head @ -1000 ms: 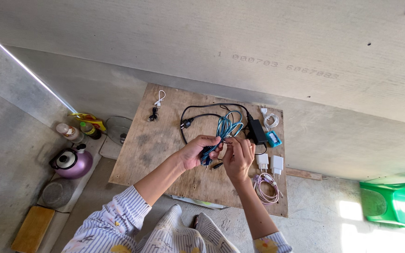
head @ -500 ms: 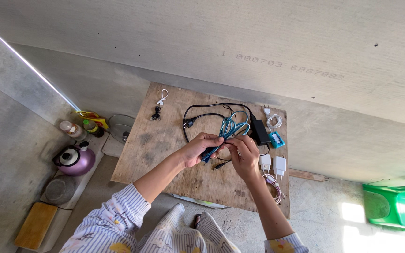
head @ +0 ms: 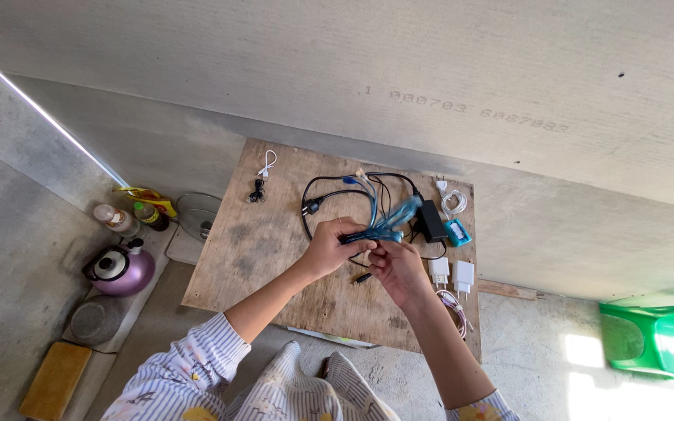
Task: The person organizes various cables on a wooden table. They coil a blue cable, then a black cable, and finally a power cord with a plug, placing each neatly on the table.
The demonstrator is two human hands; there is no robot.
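1. A yellow and red packet (head: 148, 196) lies on the floor left of the tabletop (head: 259, 257), beside two bottles.
2. A row of faint stamped grey characters (head: 466, 110) runs across the grey wall board above the tabletop.

grey panel walls (head: 446, 70) meet at a far-left corner, one lit by a bright slanting streak. a bare plywood table (head: 259, 249) stands on the concrete floor (head: 555, 366). sunlight falls on a green plastic chair (head: 657, 339) at the near right.

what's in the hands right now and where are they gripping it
Both the left hand and right hand grip the bundled blue cable at its near end.
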